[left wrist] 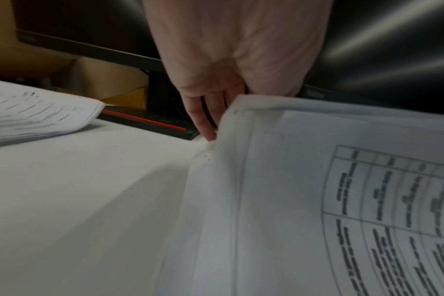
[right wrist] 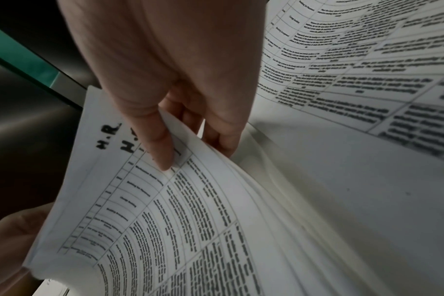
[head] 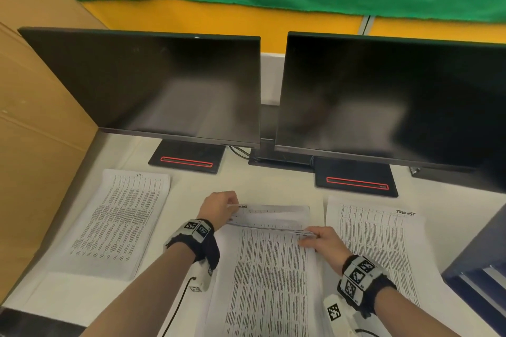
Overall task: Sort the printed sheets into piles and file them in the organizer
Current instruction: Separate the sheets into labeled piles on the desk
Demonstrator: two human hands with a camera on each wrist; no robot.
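Right now my left hand [head: 217, 206] and right hand [head: 321, 238] pinch the lifted sheets [head: 269, 217], and several fanning pages could slip loose onto the middle pile [head: 269, 276].

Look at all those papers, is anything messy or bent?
Only the middle stack looks odd: its far end is curled up off the desk, because the left hand and right hand pinch its top sheets. The left pile and right pile lie flat. Nothing looks torn or spilled.
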